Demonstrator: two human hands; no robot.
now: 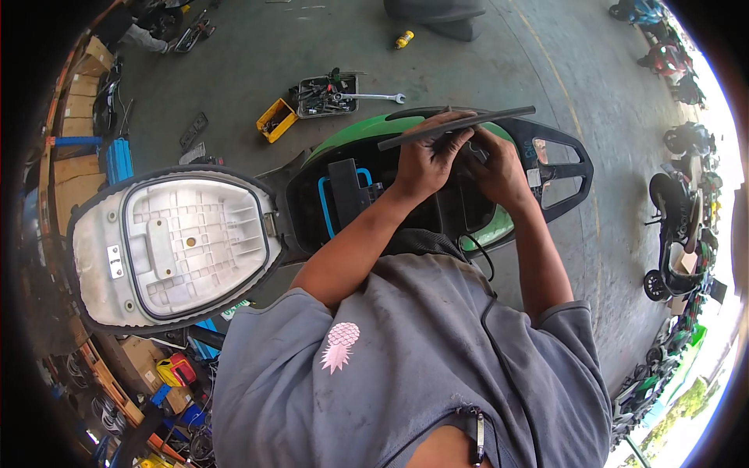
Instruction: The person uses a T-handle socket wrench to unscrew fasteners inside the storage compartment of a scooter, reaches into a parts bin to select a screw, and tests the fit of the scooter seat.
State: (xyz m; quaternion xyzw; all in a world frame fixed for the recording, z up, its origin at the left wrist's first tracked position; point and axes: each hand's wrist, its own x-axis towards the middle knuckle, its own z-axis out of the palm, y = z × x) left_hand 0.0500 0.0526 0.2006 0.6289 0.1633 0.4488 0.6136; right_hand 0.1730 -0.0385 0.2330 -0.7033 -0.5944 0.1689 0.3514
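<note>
Above the open underseat compartment [433, 218] of a green scooter [359, 123], my left hand [425, 168] grips a long, thin black panel [503, 113], seen nearly edge-on. My right hand [497, 168] is just beside it under the panel, fingers curled; what they hold is hidden. A dark block [343, 195] with a blue loop [324, 203] sits in the compartment's left part. The white underside of the raised seat [187, 234] lies to the left. A black rear rack [581, 168] is to the right.
Beyond the scooter stand a tool tray [320, 109] with a large wrench [374, 97] and a yellow bin [277, 109]. A co-worker's arm [144, 39] shows at upper left. Shelving with boxes [78, 125] runs along the left; parked scooters [679, 226] line the right.
</note>
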